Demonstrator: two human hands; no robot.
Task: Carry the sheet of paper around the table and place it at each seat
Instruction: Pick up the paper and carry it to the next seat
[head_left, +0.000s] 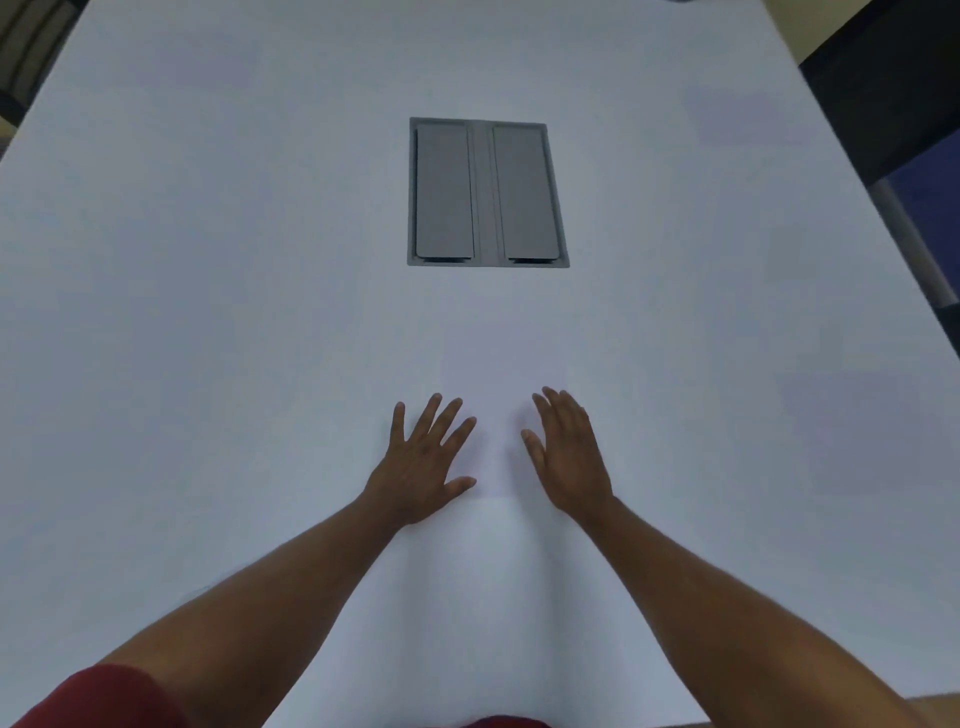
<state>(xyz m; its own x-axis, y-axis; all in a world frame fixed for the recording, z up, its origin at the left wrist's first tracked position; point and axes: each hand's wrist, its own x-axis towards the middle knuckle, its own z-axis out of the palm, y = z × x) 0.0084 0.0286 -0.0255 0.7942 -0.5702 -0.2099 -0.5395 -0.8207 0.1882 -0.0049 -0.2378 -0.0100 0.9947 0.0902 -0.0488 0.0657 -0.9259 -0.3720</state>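
Note:
A white sheet of paper (501, 374) lies flat on the white table (208, 312), barely distinct from it; its near edge shows faintly between my hands. My left hand (423, 457) rests palm down with fingers spread on the sheet's near left part. My right hand (569, 452) lies flat with fingers together on its near right part. Neither hand grips anything.
A grey cable box (485, 192) with two closed lids is set into the table's middle, beyond the sheet. A dark chair (883, 93) stands at the far right, another dark chair (31, 47) at the far left corner.

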